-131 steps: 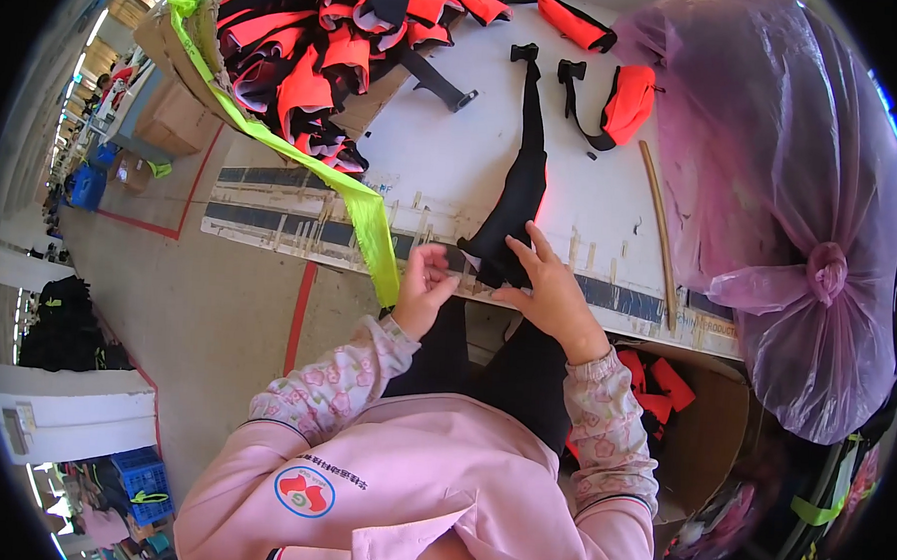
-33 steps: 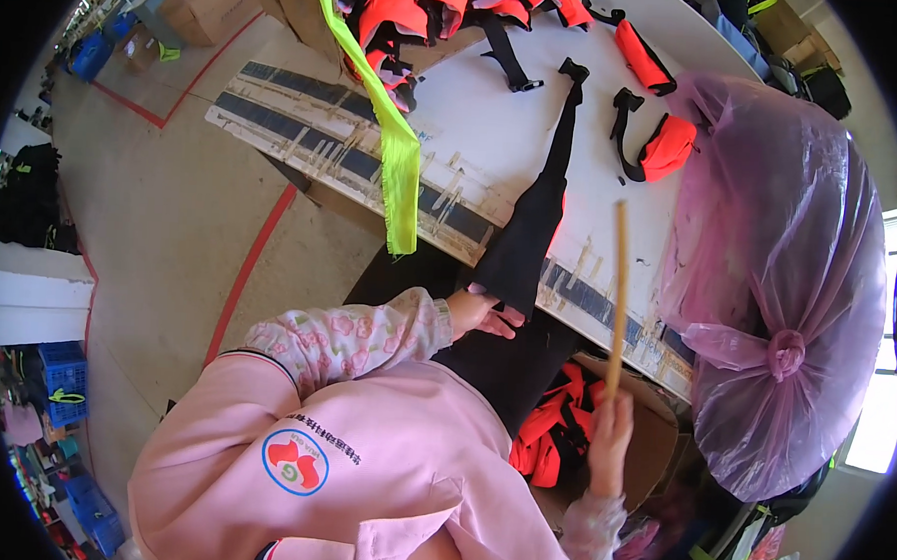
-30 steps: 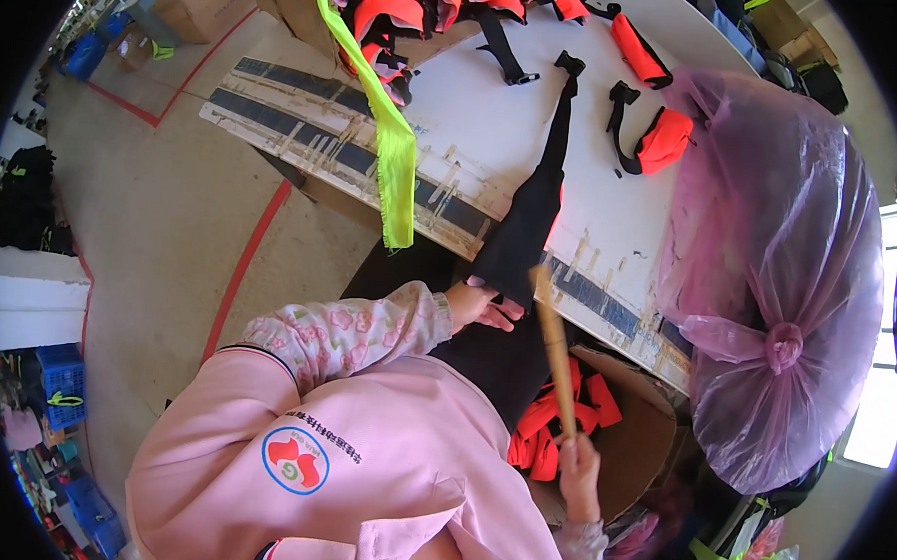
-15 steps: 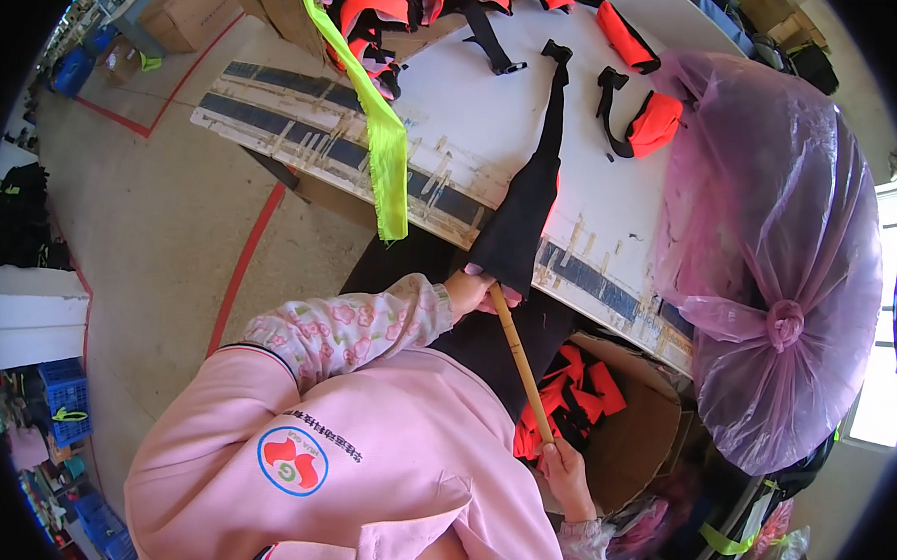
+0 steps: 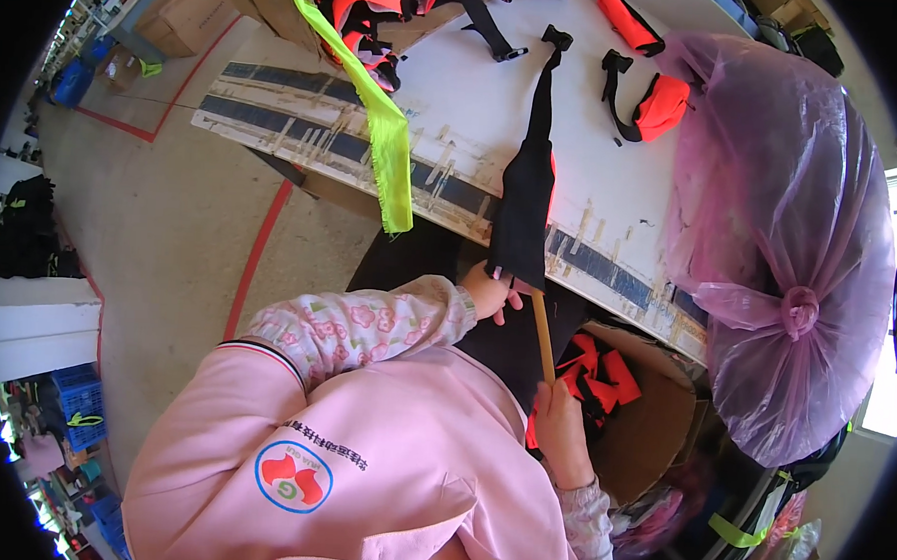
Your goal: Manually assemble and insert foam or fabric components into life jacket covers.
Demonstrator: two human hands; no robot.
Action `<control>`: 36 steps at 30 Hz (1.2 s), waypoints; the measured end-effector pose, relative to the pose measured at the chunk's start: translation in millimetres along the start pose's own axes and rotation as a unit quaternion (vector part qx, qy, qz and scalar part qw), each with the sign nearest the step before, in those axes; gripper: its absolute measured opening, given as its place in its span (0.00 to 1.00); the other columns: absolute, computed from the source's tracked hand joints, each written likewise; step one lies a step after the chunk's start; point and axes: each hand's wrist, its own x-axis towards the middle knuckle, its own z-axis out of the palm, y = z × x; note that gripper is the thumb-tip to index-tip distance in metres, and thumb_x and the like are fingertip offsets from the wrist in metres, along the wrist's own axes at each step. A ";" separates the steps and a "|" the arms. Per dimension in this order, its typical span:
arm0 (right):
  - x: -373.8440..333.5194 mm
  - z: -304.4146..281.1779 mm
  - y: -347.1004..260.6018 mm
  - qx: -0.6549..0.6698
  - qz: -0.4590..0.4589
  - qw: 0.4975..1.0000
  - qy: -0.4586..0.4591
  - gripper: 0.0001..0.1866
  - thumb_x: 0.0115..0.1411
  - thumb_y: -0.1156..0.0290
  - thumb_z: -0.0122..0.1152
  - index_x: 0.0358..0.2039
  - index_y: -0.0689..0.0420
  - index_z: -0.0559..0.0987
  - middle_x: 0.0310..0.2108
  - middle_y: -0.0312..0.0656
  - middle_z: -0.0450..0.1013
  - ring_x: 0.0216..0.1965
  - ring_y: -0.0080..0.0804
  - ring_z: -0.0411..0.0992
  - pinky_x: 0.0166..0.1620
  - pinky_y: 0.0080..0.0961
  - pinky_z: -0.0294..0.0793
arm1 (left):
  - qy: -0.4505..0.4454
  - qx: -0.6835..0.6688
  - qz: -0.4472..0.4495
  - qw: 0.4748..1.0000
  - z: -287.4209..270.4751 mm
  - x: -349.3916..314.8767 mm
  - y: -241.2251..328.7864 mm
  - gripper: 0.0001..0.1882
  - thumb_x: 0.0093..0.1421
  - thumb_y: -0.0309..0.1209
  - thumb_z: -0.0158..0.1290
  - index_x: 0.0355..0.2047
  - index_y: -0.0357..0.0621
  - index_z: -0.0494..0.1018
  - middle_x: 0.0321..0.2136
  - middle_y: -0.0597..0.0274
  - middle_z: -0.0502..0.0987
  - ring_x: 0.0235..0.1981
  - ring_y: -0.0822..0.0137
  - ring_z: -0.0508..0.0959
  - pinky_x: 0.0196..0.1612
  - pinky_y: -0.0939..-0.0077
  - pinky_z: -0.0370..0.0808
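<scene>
A long black fabric piece (image 5: 523,208) with an orange edge lies over the near table edge, its narrow strap running away to a small buckle (image 5: 556,36). My left hand (image 5: 485,290) grips the near end of this piece, some fingers apart below it. In my closed right hand (image 5: 560,423) is a thin wooden stick (image 5: 543,336), slanting up to the fabric's near end. The stick's upper part is hidden by the black fabric, apparently inside it.
Orange and black pouches with straps (image 5: 659,107) lie about the white table (image 5: 457,90). A yellow-green strip (image 5: 389,157) hangs over its edge. A knotted purple plastic bag (image 5: 785,245) bulges at right. Below, a cardboard box (image 5: 652,429) holds orange and black pieces.
My right hand has moved up toward the fabric, and less of the stick shows. The black piece's near end has shifted slightly right and hangs straighter.
</scene>
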 end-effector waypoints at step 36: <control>83.3 32.4 -41.6 0.340 0.042 0.933 -0.107 0.16 0.64 0.64 0.42 0.25 0.62 0.69 0.08 0.35 0.60 0.03 0.22 0.53 0.08 0.19 0.51 | 0.005 -0.076 0.082 0.994 9.8 15.4 -52.2 0.09 0.50 0.20 0.43 0.32 0.40 0.68 0.20 0.58 0.72 0.16 0.65 0.73 0.16 0.76 0.67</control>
